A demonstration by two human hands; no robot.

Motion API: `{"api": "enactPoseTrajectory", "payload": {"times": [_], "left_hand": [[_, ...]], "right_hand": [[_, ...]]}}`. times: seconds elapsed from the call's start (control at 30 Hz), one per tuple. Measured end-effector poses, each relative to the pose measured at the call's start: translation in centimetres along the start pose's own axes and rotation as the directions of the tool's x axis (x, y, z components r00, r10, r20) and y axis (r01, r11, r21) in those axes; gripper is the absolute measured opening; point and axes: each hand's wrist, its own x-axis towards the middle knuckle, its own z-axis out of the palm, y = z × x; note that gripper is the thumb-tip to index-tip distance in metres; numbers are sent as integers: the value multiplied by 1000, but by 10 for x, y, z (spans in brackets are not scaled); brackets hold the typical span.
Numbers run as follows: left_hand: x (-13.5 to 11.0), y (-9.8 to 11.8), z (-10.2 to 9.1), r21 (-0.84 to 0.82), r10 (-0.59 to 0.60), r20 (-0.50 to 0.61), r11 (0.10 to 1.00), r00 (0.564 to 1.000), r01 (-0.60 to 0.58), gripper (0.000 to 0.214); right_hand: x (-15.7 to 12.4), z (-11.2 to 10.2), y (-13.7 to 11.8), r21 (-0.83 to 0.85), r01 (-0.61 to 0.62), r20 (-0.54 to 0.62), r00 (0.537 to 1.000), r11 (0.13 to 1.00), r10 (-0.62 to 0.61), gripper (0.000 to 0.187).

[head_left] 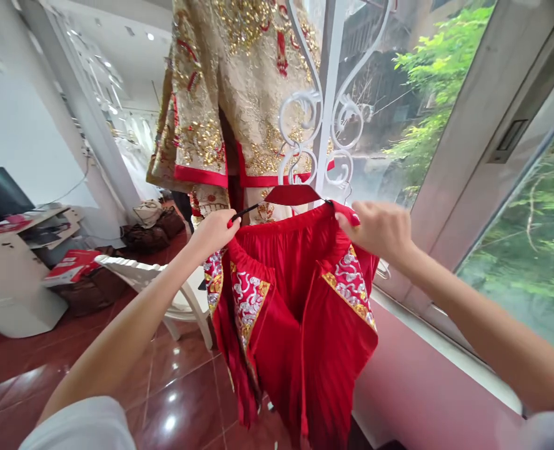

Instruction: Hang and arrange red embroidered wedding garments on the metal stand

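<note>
A red pleated skirt (300,300) with embroidered panels hangs from a red hanger (291,195) hooked on a white scrolled metal rack (326,112). My left hand (213,232) is closed, pinching the skirt's waistband and the hanger's left end. My right hand (378,228) is closed on the waistband at the hanger's right end. Both hands hold the skirt stretched at chest height. Behind it hangs a gold and red embroidered jacket (230,94).
A white plastic chair (159,281) stands just left of the skirt on a glossy red tile floor (173,387). A white desk (14,275) with a red box is at far left. A large window (515,206) with a pink sill lines the right.
</note>
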Motion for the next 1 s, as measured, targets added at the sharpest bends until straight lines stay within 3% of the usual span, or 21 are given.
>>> {"api": "enactPoseTrajectory", "payload": {"times": [0.07,0.13,0.23,0.3,0.37,0.47,0.53,0.6,0.67,0.73,0.8,0.83,0.93,1.0], "left_hand": [[-4,0,-2,-53,52,-46,997,998,-55,26],[-9,1,-5,-50,40,-159,998,986,-48,25],[-23,8,-14,100,-126,-269,982,955,157,35],[-32,15,-24,192,-230,-194,944,954,267,36],[-37,19,-36,188,-266,-69,943,962,274,37],[-32,13,-48,-94,-277,110,953,955,287,35],[-22,3,-52,-405,-333,230,821,914,401,33],[-9,-7,-54,-629,-443,318,563,838,536,28],[6,-14,-62,-741,-552,359,322,753,589,23],[19,-15,-77,-816,-611,351,172,709,552,20],[30,-8,-96,-880,-617,299,116,728,460,18],[32,-2,-105,-899,-601,262,133,755,418,18],[25,24,-123,-896,-488,193,266,851,356,20],[11,41,-124,-814,-293,295,421,909,400,24]], "right_hand": [[37,5,3,185,94,16,995,978,-99,33],[68,14,-2,374,108,157,971,921,-178,36],[94,27,-20,520,4,264,950,854,-165,41],[100,29,-33,570,-5,247,955,821,-165,40],[102,29,-43,562,20,226,958,827,-177,39],[105,27,-47,524,33,267,943,851,-201,38],[108,27,-47,538,11,333,916,843,-225,37],[111,26,-47,541,-7,378,895,841,-236,37],[112,24,-47,515,-9,389,893,857,-225,37],[111,22,-48,478,19,369,903,878,-220,38],[110,22,-49,454,56,337,913,889,-230,39],[110,23,-49,452,69,323,917,889,-235,40],[108,30,-48,476,79,270,935,876,-230,40],[106,34,-46,506,83,235,945,859,-229,42]]}}
